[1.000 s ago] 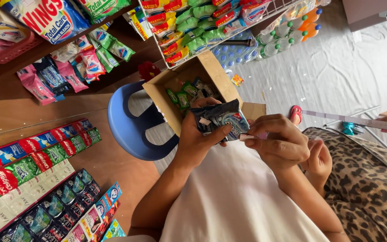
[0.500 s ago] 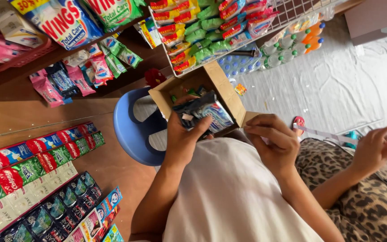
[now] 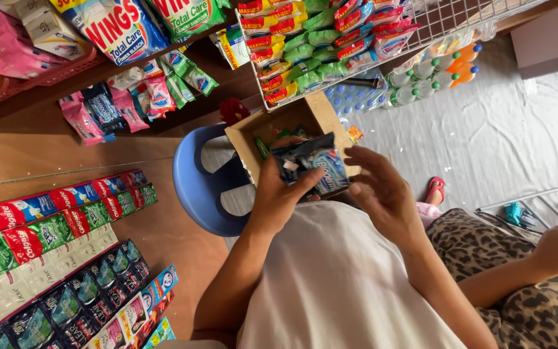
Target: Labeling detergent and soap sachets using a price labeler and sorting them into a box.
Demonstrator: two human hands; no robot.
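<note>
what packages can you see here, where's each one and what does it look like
Dark blue sachet strip: gripped by the left hand, right hand beside it.
Cardboard box: open, brown, on a blue chair.
Large detergent bags: top shelf, white, red and blue.
Red and green sachets: hanging on a wire rack.

We wear a plain white, smooth cotton top; our left hand (image 3: 278,201) and right hand (image 3: 382,194) are bare, without rings.
</note>
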